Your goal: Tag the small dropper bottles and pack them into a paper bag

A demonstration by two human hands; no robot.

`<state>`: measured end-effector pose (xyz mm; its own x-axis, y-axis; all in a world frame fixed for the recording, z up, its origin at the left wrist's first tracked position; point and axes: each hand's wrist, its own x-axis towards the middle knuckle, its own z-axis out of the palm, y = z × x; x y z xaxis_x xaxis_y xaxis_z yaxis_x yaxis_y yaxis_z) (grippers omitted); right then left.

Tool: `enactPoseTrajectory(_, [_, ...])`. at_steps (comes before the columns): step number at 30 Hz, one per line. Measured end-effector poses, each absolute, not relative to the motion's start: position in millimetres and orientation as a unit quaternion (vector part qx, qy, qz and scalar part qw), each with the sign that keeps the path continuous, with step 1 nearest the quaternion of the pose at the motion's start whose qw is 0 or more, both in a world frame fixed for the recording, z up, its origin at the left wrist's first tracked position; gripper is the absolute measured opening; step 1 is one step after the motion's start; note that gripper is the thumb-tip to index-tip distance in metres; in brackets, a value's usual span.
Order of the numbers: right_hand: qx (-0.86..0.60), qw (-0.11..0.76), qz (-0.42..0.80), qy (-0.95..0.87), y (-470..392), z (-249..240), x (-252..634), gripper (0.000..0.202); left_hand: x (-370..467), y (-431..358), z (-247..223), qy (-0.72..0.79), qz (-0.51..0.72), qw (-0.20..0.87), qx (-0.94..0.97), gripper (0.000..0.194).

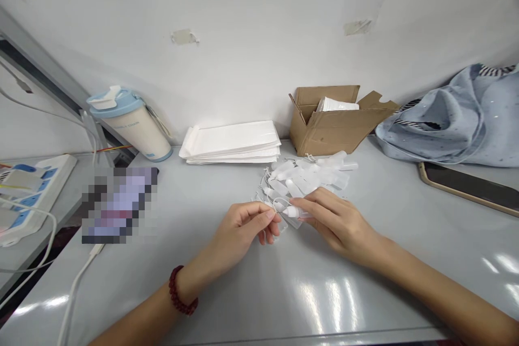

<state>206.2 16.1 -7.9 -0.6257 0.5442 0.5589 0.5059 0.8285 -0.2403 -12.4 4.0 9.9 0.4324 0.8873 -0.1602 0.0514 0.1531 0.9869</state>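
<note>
Over the grey table, my right hand (343, 221) grips a small white squeeze bottle (291, 211) on its side, its pointed nozzle turned left. The fingers cover much of the bottle's body. A thin white loop (278, 199) curves at the nozzle. My left hand (248, 227) is closed in a pinch between thumb and index finger right beside the nozzle tip, at the loop's end; exactly what lies between those fingertips is too small to make out. Just behind both hands lies a heap of similar translucent bottles (320, 170), several with thin white strands.
Behind the heap stand a stack of white paper envelopes (231, 143) and an open cardboard box (324, 132). A tumbler (138, 127), a blurred phone (121, 205) and a power strip (32, 194) are at left. A blue cloth bag (454, 119) and another phone (470, 186) lie at right.
</note>
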Motion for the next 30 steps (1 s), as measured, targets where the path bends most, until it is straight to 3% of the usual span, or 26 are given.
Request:
enactPoseTrajectory(13, [-0.292,0.301,0.013,-0.908,12.7,-13.6,204.9,0.033,-10.3,0.8,4.2,0.448,0.312,0.554,0.628,0.03])
enactPoseTrajectory(27, [-0.291,0.303,-0.003,-0.908,12.3,-15.5,202.9,0.033,-9.6,0.1,-1.1,0.454,0.31,0.549,0.629,0.03])
enactPoseTrajectory(30, [-0.299,0.299,-0.013,-0.906,13.5,-13.9,204.5,0.035,-11.7,2.6,-2.5,0.449,0.31,0.568,0.616,0.021])
